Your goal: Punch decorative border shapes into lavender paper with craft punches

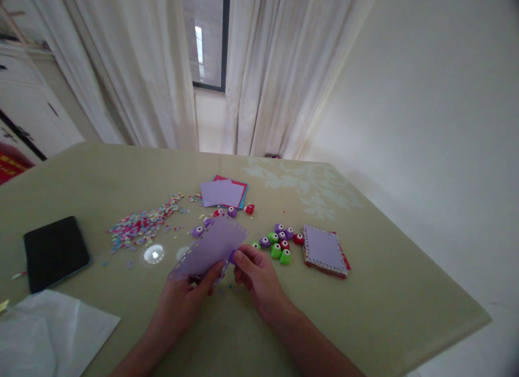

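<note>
My left hand [184, 296] is closed on the near edge of a lilac paper sheet [211, 244], holding it tilted above the table. My right hand [255, 274] pinches a small purple punch [232, 256] against the sheet's right edge. Just beyond lies a cluster of small purple, green and red punches [279, 242]. A few more punches [227, 211] sit behind the sheet.
A stack of punched cards [324, 251] lies to the right, another paper stack [224, 193] farther back. Confetti scraps [141, 224] spread at left. A black tablet [54, 251] and a white sheet [48, 334] lie near the left edge of the green table [385, 290].
</note>
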A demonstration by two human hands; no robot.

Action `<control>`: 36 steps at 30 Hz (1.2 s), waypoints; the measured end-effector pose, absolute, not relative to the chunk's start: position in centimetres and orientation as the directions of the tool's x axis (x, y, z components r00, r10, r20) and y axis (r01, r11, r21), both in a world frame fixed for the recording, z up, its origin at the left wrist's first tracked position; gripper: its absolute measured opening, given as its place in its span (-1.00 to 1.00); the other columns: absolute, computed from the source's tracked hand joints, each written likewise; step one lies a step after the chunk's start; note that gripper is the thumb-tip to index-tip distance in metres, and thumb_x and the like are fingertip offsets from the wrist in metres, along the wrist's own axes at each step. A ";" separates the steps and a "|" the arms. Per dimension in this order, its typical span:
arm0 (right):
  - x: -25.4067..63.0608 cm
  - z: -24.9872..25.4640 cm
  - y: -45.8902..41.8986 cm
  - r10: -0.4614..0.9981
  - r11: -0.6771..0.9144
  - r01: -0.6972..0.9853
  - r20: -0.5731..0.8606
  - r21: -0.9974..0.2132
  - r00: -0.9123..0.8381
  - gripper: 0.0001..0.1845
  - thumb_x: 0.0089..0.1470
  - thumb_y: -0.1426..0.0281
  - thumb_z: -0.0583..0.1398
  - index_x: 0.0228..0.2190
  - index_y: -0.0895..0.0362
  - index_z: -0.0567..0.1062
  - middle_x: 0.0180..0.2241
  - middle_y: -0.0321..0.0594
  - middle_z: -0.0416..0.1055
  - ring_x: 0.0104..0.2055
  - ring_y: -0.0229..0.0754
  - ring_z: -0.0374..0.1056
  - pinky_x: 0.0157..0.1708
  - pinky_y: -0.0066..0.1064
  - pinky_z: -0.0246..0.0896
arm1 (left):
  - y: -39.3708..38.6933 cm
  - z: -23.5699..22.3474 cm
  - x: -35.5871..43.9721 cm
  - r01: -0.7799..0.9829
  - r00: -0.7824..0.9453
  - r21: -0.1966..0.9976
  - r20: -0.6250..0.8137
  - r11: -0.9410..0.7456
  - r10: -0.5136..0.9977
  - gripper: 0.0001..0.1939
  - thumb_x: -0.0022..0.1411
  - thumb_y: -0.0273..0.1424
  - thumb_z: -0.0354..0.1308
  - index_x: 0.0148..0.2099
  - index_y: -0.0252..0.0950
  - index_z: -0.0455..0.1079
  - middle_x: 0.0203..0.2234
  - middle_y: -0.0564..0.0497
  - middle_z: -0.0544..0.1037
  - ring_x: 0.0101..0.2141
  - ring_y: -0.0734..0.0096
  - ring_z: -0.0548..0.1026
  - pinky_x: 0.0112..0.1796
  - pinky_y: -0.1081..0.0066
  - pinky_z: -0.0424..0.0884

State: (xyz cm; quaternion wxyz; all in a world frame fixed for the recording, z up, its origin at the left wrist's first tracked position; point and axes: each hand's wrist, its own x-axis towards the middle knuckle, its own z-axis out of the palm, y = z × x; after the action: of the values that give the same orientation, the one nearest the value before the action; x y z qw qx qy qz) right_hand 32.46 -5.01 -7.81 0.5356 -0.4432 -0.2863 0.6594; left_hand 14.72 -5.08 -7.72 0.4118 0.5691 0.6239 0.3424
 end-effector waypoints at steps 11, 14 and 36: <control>32.8 -7.3 -5.1 0.942 -0.331 -0.380 -0.328 -0.864 -0.074 -0.36 -0.26 -0.11 0.58 -0.50 0.12 0.51 -0.58 -0.41 0.32 -0.54 -0.32 0.18 -0.50 -0.44 0.03 | -4.9 -7.9 15.3 0.327 0.087 0.938 -0.150 0.114 0.985 -0.58 0.14 0.05 0.26 -0.42 -0.21 0.52 -0.68 0.06 0.53 -0.61 0.21 0.49 -0.53 0.32 0.35; 32.7 -7.6 -5.2 0.938 -0.344 -0.309 -0.340 -0.886 -0.069 -0.33 -0.27 -0.16 0.56 -0.50 0.13 0.51 -0.62 -0.40 0.34 -0.57 -0.33 0.15 -0.51 -0.42 -0.02 | -4.9 -7.9 15.4 0.331 0.102 0.937 -0.156 0.114 0.982 -0.59 0.13 0.04 0.27 -0.44 -0.21 0.49 -0.71 0.09 0.49 -0.63 0.25 0.45 -0.55 0.34 0.31; 32.9 -8.7 -4.9 0.938 -0.346 -0.206 -0.331 -0.915 -0.105 -0.26 -0.25 -0.28 0.49 -0.60 0.09 0.40 -0.68 -0.47 0.16 -0.60 -0.36 -0.04 -0.53 -0.36 -0.26 | -4.4 -7.1 14.8 0.346 0.181 0.936 -0.133 0.063 0.974 -0.67 0.18 -0.05 0.28 -0.46 -0.16 0.47 -0.69 0.15 0.44 -0.60 0.29 0.40 -0.50 0.34 0.32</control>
State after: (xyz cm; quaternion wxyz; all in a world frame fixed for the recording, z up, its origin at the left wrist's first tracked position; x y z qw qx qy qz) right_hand 32.89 -4.85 -8.70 0.4412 -0.5026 -0.3638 0.6483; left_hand 14.77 -4.45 -7.10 0.4793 0.6007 0.5496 0.3277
